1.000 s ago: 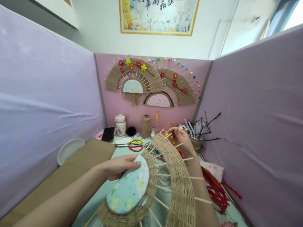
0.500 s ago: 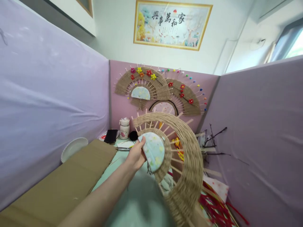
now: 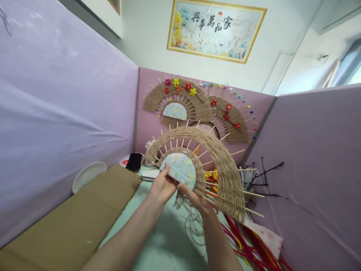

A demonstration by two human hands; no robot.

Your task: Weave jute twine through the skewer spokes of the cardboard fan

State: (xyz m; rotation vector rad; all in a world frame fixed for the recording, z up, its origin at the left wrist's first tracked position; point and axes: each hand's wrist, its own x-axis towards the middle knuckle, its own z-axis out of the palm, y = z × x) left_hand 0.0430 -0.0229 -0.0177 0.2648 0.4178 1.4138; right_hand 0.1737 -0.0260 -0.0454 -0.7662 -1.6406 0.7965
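A woven twine fan (image 3: pixel 225 165) with wooden sticks and a pale blue floral half-circle centre is held up over the table. My left hand (image 3: pixel 164 185) grips the left end of the floral centre, thumb on the front. Closed on the lower edge of that centre is my right hand (image 3: pixel 194 196), its thumb also in front and its other fingers hidden behind. Loose twine (image 3: pixel 194 224) hangs below the fan between my forearms.
Brown cardboard (image 3: pixel 84 214) lies at the left beside a white plate (image 3: pixel 88 176) and a black phone (image 3: pixel 134 162). Red and yellow pipe cleaners (image 3: pixel 251 244) lie at right, near dark twigs (image 3: pixel 263 173). Two decorated fans (image 3: pixel 180 88) hang on the pink partition (image 3: pixel 149 131).
The fan has turned counterclockwise, so its arc now faces more upward. My right hand has come from the fan's lower right to grip its centre beside my left hand.
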